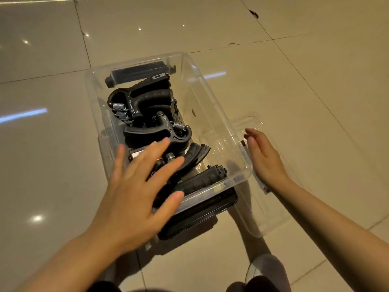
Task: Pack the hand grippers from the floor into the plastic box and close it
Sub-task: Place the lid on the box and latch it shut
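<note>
Item: hand grippers (147, 114), black, steel-sprung, heaped in the clear plastic box (212, 114) on the tiled floor (315, 60). Likely stiff, moderately heavy; best grasped by the ribbed handles. Lid (271, 207) lies beside the box, probably light, slippery. Left hand (134, 192) spread flat over the load; right hand (263, 157) relaxed, empty, at the lid.

Left hand (134, 186) at lower centre-left of frame, palm down, fingers straight and spread, pointing toward upper right; thumb out to right side. Bare left forearm runs in from lower left corner. Right hand (262, 157) at centre-right, edge-on, fingers straight and close together, tips aimed toward upper left, nothing gripped. Bare right forearm enters from lower right edge, angled up-left. Hands well apart. Knees just visible at bottom edge.
</note>
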`<action>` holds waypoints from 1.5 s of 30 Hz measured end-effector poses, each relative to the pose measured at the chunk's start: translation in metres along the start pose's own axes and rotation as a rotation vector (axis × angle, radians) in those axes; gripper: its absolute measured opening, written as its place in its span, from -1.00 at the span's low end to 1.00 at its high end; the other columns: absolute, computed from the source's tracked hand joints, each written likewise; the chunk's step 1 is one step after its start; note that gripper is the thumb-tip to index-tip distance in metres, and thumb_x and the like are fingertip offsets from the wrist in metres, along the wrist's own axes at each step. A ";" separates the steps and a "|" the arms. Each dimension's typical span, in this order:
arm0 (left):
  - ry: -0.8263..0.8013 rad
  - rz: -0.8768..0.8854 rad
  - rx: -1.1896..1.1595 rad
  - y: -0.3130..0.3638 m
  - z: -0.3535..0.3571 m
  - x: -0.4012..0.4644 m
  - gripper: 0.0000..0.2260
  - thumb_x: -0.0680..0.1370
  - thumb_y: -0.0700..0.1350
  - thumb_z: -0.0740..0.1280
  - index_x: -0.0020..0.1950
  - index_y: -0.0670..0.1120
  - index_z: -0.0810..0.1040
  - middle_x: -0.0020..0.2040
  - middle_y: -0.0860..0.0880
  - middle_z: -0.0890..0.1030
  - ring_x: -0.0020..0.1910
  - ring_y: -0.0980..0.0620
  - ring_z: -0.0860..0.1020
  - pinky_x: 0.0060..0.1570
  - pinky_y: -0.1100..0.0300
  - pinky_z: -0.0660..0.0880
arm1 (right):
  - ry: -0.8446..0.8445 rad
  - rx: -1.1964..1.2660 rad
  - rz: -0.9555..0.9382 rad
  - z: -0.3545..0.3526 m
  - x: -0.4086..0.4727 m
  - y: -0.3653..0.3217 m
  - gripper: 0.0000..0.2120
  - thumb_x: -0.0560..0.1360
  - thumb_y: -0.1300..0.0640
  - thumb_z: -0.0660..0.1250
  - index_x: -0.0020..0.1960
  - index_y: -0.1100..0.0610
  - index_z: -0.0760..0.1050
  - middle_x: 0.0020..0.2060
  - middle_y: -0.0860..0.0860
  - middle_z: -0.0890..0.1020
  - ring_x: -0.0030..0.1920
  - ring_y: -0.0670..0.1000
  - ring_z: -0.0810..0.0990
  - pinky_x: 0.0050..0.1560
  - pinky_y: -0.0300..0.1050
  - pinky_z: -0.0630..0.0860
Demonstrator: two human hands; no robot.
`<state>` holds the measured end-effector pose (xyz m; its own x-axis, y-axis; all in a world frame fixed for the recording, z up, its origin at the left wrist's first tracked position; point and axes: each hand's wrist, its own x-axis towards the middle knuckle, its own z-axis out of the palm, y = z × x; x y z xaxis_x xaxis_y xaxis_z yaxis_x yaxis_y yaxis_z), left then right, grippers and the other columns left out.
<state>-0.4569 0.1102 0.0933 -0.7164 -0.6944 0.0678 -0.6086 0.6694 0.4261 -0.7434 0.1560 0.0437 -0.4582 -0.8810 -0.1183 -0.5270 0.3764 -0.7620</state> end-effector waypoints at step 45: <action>-0.011 0.040 0.188 0.009 0.018 -0.004 -0.50 0.49 0.28 0.13 0.19 0.00 0.59 0.40 -0.10 0.38 0.40 -0.11 0.31 0.33 -0.18 0.21 | 0.376 -0.668 -0.241 -0.064 -0.046 -0.008 -0.75 0.37 0.23 0.48 -0.02 0.27 0.49 -0.03 0.18 0.58 -0.12 0.16 0.57 -0.21 -0.14 0.43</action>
<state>-0.4653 0.1240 0.0811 -0.7443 -0.6640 0.0715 -0.6316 0.7347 0.2476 -0.7635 0.2122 0.0959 -0.4248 -0.8492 0.3138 -0.9046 0.3850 -0.1827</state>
